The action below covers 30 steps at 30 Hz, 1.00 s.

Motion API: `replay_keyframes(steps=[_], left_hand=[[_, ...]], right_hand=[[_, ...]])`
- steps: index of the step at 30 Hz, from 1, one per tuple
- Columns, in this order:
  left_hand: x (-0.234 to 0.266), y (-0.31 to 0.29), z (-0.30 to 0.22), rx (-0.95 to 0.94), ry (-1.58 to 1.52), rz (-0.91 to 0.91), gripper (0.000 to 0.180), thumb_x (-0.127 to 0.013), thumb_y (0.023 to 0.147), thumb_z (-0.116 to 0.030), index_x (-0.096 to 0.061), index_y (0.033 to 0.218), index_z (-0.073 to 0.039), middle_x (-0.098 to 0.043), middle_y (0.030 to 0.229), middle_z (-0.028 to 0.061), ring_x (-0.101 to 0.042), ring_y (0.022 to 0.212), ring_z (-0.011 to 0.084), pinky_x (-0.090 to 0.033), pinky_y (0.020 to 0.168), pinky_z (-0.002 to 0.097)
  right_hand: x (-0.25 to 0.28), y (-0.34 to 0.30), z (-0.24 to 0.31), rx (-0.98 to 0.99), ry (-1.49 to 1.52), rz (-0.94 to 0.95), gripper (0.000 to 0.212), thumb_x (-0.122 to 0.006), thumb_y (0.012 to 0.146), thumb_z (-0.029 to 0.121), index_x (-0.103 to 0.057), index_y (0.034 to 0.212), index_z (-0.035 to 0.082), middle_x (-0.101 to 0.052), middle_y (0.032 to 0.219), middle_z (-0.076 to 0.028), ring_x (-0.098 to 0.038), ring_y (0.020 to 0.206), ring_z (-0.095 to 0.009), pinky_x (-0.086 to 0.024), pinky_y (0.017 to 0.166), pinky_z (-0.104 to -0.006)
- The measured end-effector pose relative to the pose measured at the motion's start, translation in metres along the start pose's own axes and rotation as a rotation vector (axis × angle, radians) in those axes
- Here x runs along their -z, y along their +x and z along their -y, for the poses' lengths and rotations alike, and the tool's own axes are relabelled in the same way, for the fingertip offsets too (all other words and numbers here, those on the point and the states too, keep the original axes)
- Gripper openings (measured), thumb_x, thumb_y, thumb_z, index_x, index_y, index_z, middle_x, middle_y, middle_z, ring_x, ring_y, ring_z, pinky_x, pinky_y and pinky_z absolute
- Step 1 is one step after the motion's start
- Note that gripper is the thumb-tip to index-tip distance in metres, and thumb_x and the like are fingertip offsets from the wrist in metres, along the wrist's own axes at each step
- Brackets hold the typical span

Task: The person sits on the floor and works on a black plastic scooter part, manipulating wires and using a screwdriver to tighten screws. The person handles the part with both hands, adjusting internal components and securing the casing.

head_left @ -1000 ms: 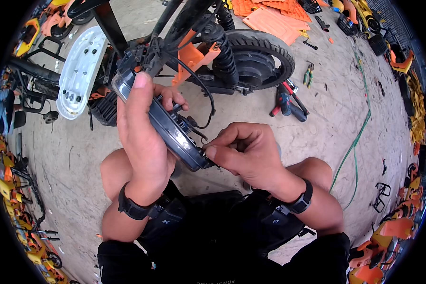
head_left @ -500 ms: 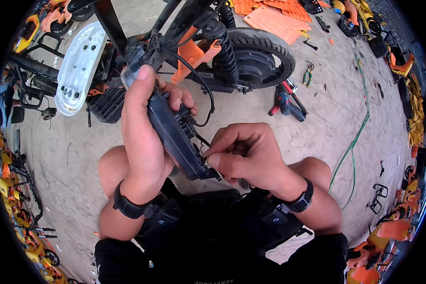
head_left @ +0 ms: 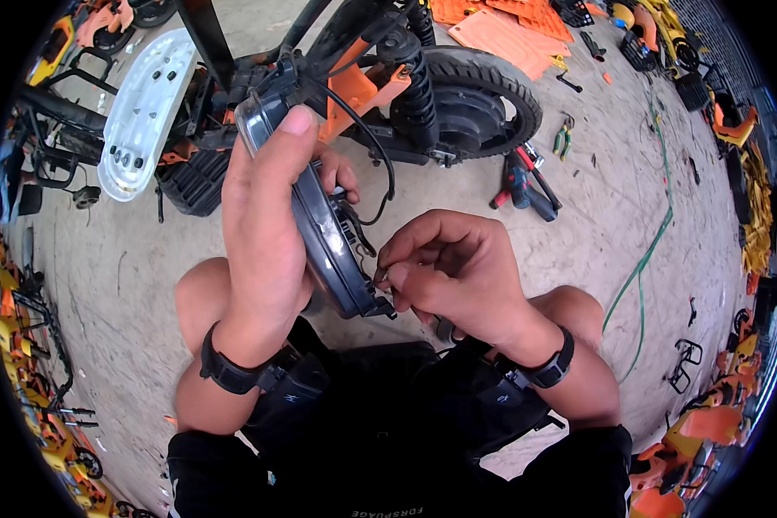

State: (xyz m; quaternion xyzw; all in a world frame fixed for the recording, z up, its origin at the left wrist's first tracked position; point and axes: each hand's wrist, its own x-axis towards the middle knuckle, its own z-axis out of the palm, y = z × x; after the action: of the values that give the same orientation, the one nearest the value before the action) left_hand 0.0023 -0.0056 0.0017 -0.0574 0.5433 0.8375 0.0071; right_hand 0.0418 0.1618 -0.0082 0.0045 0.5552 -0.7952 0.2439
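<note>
My left hand (head_left: 266,233) grips a long dark light housing (head_left: 330,246) with a glossy, rounded face, thumb on top and fingers curled round the back. Its lower end points toward me. A black cable (head_left: 387,177) loops beside the housing, by the scooter frame. Thumb and fingertips of my right hand (head_left: 466,272) are pinched together at the housing's lower right edge, by a small tab (head_left: 380,306). Whatever sits between those fingertips is too small to name.
Ahead stands a scooter with a black rear wheel (head_left: 470,104) and a shock absorber (head_left: 419,95). A white footboard (head_left: 147,116) is at left. Pliers (head_left: 563,138) and a red-and-black power tool (head_left: 520,180) lie on the floor. A green hose (head_left: 652,250) runs along the right.
My left hand has rolled the housing, so more of its glossy face shows, and its lower end has risen slightly. My right hand stays pinched by its lower edge.
</note>
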Motion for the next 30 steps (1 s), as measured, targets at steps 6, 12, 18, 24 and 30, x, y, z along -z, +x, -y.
replay_keyframes(steps=[6, 12, 18, 24, 30], left_hand=[[-0.002, -0.001, 0.001, -0.024, 0.006, -0.009, 0.033, -0.057, 0.095, -0.037, -0.051, 0.092, -0.004, -0.047, 0.072, 0.0061, -0.052, 0.076, 0.02, -0.045, 0.071, 0.0349], [-0.003, -0.001, 0.002, -0.027, 0.005, -0.038, 0.033, -0.058, 0.095, -0.035, -0.052, 0.089, -0.003, -0.047, 0.071, 0.0066, -0.053, 0.075, 0.02, -0.045, 0.07, 0.0347], [-0.004, 0.0, 0.0, -0.059, 0.068, -0.022, 0.034, -0.058, 0.095, -0.035, -0.052, 0.088, -0.002, -0.046, 0.071, 0.0063, -0.054, 0.073, 0.0201, -0.045, 0.069, 0.034], [-0.004, -0.004, 0.001, -0.16, 0.197, 0.019, 0.03, -0.056, 0.096, -0.031, -0.05, 0.09, -0.002, -0.047, 0.073, 0.0068, -0.053, 0.074, 0.0193, -0.046, 0.07, 0.0337], [-0.005, -0.007, 0.006, -0.246, 0.296, 0.052, 0.023, -0.055, 0.096, -0.024, -0.048, 0.093, -0.002, -0.048, 0.074, 0.007, -0.052, 0.074, 0.0189, -0.045, 0.071, 0.0335]], right_hand=[[0.002, 0.001, -0.004, 0.133, -0.091, 0.038, 0.015, -0.068, 0.08, -0.004, -0.067, 0.095, -0.004, -0.069, 0.086, -0.006, -0.063, 0.074, -0.004, -0.05, 0.064, -0.0175], [0.004, 0.0, -0.001, 0.093, -0.145, 0.065, 0.016, -0.07, 0.079, -0.004, -0.072, 0.095, -0.003, -0.07, 0.086, -0.006, -0.062, 0.076, -0.004, -0.05, 0.065, -0.0175], [0.004, -0.002, 0.002, 0.087, -0.254, 0.04, 0.018, -0.075, 0.078, 0.001, -0.073, 0.095, -0.002, -0.069, 0.083, -0.004, -0.063, 0.072, -0.005, -0.05, 0.063, -0.0177], [0.001, -0.006, 0.006, 0.15, -0.456, -0.01, 0.015, -0.077, 0.076, -0.003, -0.073, 0.091, -0.003, -0.069, 0.087, -0.008, -0.067, 0.073, -0.009, -0.055, 0.063, -0.0198], [0.001, -0.009, 0.008, 0.16, -0.556, -0.054, 0.009, -0.077, 0.076, 0.002, -0.072, 0.083, -0.001, -0.07, 0.077, -0.003, -0.062, 0.064, -0.004, -0.05, 0.057, -0.0182]])
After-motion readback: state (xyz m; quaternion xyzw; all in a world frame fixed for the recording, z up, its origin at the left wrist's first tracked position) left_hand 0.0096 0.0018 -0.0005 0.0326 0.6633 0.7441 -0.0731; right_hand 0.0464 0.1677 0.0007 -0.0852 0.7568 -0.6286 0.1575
